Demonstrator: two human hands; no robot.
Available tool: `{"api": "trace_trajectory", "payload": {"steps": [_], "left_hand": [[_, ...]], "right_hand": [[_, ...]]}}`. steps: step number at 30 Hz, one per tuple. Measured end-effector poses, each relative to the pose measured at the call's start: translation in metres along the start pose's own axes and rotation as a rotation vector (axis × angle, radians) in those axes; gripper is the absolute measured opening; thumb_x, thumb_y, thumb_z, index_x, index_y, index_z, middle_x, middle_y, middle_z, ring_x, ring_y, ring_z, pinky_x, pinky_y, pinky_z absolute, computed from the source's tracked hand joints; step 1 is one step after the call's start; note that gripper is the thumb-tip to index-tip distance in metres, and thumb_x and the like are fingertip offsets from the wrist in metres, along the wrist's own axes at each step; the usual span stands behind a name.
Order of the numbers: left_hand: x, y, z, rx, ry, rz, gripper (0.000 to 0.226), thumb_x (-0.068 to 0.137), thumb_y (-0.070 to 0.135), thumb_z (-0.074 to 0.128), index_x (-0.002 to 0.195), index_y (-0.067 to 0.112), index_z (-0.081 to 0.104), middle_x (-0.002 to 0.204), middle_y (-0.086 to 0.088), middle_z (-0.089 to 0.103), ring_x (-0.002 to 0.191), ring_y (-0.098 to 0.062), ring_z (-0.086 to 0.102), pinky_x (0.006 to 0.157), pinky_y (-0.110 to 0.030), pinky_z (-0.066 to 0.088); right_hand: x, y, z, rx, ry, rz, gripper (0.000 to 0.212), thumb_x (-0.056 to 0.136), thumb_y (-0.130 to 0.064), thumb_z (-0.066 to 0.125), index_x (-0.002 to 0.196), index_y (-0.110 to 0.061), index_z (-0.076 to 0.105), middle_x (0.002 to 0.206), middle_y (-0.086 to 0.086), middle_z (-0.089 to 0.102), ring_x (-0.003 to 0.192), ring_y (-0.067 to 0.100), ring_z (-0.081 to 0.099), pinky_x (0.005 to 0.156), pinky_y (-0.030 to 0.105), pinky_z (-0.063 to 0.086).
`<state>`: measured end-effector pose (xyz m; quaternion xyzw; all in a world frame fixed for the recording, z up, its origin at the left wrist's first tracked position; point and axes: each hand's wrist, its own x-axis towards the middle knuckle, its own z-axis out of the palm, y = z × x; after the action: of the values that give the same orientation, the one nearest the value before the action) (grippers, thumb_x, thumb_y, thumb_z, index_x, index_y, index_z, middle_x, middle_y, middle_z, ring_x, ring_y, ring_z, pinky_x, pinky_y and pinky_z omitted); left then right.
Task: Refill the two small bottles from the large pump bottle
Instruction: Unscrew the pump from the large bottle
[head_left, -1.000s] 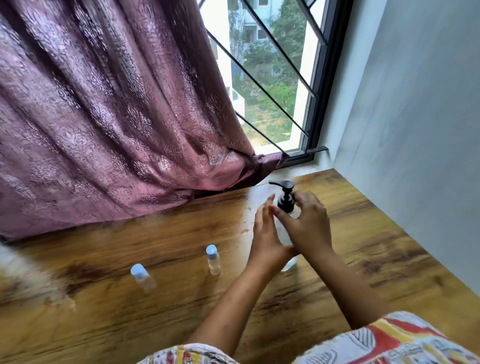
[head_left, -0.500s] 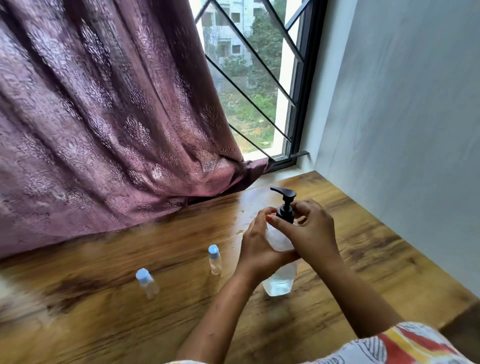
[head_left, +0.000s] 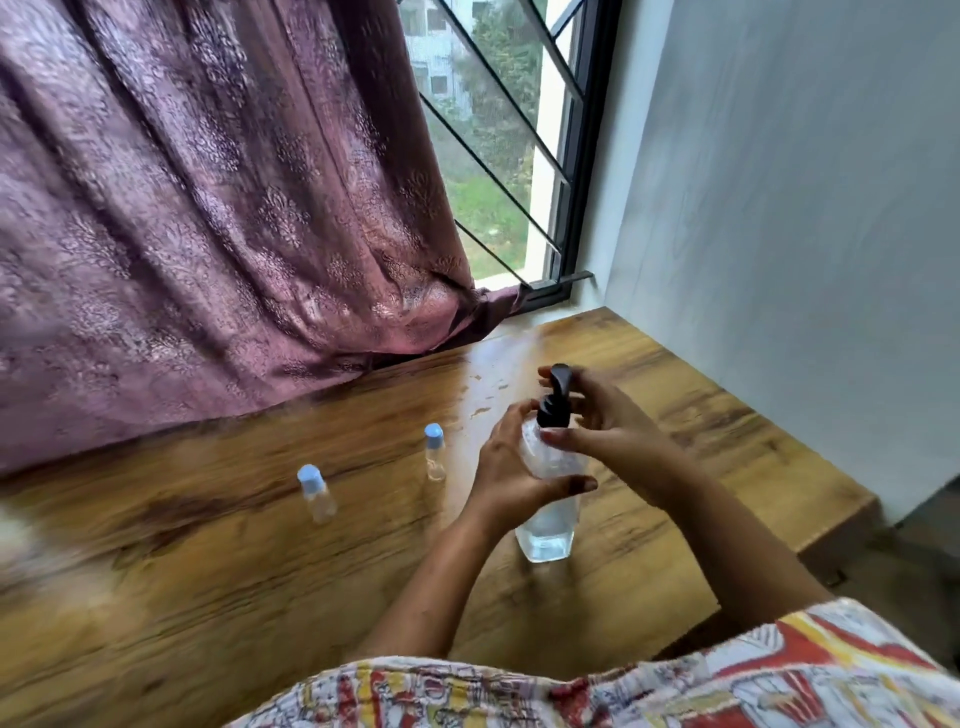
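Note:
A large clear pump bottle (head_left: 549, 525) with a black pump head (head_left: 555, 397) stands on the wooden table, right of centre. My left hand (head_left: 506, 470) grips its body, thumb across the front. My right hand (head_left: 602, 423) curls round the black pump collar at the neck. Two small clear bottles with light blue caps stand upright to the left: one (head_left: 434, 452) close to my left hand, the other (head_left: 317, 493) farther left. Both are capped and untouched.
The wooden table (head_left: 208, 571) ends at a right edge near the white wall (head_left: 779, 208). A purple curtain (head_left: 208, 208) hangs along the table's back edge, beside a barred window (head_left: 498, 156). Patterned clothing fills the bottom of the view.
The pump head has turned, its spout now pointing away from me rather than left. My left hand has closed further round the bottle body. The camera has shifted.

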<state>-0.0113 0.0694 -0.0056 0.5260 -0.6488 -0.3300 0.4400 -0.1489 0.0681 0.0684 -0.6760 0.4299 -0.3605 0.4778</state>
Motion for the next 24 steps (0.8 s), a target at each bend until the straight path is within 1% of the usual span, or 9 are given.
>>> {"api": "trace_trajectory", "payload": {"steps": [4,6,9,13,15,18,20,22,24], "left_hand": [[-0.005,0.000,0.003,0.021,0.033,-0.010,0.098,0.044,0.052,0.084,0.130,0.028,0.043,0.126,0.011,0.055,0.116,-0.005,0.052,0.100,-0.033,0.046],[-0.006,0.001,0.002,-0.020,0.024,-0.019,0.100,0.041,0.053,0.080,0.131,0.029,0.041,0.129,0.010,0.053,0.118,-0.004,0.051,0.101,-0.027,0.044],[0.001,-0.004,0.003,-0.074,0.008,-0.010,0.096,0.041,0.049,0.082,0.125,0.038,0.039,0.124,0.017,0.053,0.117,-0.001,0.051,0.100,-0.023,0.043],[0.008,-0.020,0.016,-0.097,0.008,0.075,0.092,0.050,0.046,0.085,0.129,0.036,0.039,0.123,0.019,0.053,0.115,0.005,0.051,0.096,-0.021,0.045],[0.007,-0.029,0.025,-0.142,0.036,0.103,0.088,0.051,0.052,0.081,0.128,0.036,0.041,0.125,0.014,0.055,0.115,-0.002,0.054,0.096,-0.029,0.048],[0.012,-0.041,0.035,-0.215,0.092,0.153,0.081,0.052,0.054,0.078,0.124,0.038,0.044,0.121,0.008,0.061,0.112,-0.008,0.059,0.094,-0.036,0.050],[0.012,-0.045,0.038,-0.259,0.114,0.164,0.074,0.050,0.052,0.079,0.116,0.045,0.046,0.117,0.007,0.064,0.108,-0.010,0.062,0.092,-0.039,0.052],[0.008,-0.048,0.040,-0.299,0.120,0.169,0.073,0.047,0.052,0.079,0.112,0.043,0.047,0.113,0.010,0.064,0.106,-0.008,0.063,0.092,-0.039,0.053],[0.005,-0.048,0.042,-0.301,0.142,0.173,0.072,0.047,0.050,0.078,0.110,0.041,0.045,0.111,0.013,0.063,0.103,-0.003,0.062,0.091,-0.033,0.053]], "right_hand": [[-0.003,0.008,0.029,-0.053,0.275,-0.047,0.061,0.066,-0.022,0.083,0.115,-0.032,0.048,0.104,-0.008,0.061,0.099,0.002,0.060,0.080,0.016,0.049],[0.001,0.010,0.035,-0.084,0.286,-0.093,0.064,0.062,-0.021,0.086,0.112,-0.031,0.048,0.098,-0.009,0.061,0.093,0.001,0.061,0.078,0.016,0.050],[0.012,0.015,0.030,-0.086,0.276,-0.169,0.063,0.058,-0.013,0.087,0.109,-0.023,0.051,0.085,0.003,0.063,0.081,0.008,0.063,0.076,0.018,0.050],[0.027,0.018,0.013,0.018,0.047,-0.259,0.048,0.062,-0.001,0.082,0.101,-0.009,0.055,0.062,0.006,0.053,0.060,0.010,0.059,0.061,0.017,0.048],[0.035,0.019,0.005,0.059,-0.104,-0.297,0.039,0.062,-0.003,0.081,0.092,-0.007,0.057,0.054,0.002,0.047,0.051,0.011,0.049,0.051,0.017,0.041],[0.052,0.019,-0.007,0.061,-0.326,-0.334,0.029,0.060,-0.006,0.083,0.077,-0.008,0.059,0.051,-0.001,0.054,0.047,0.012,0.053,0.050,0.019,0.043],[0.058,0.018,-0.009,0.095,-0.444,-0.339,0.020,0.062,-0.013,0.076,0.074,-0.010,0.060,0.056,-0.001,0.061,0.051,0.011,0.058,0.054,0.017,0.047],[0.060,0.021,-0.004,0.079,-0.438,-0.354,0.018,0.066,-0.013,0.073,0.080,-0.010,0.062,0.061,-0.002,0.063,0.056,0.010,0.058,0.057,0.016,0.047],[0.062,0.026,0.003,0.074,-0.309,-0.386,0.013,0.073,-0.012,0.073,0.083,-0.012,0.064,0.066,-0.002,0.064,0.060,0.011,0.059,0.061,0.019,0.049]]}}
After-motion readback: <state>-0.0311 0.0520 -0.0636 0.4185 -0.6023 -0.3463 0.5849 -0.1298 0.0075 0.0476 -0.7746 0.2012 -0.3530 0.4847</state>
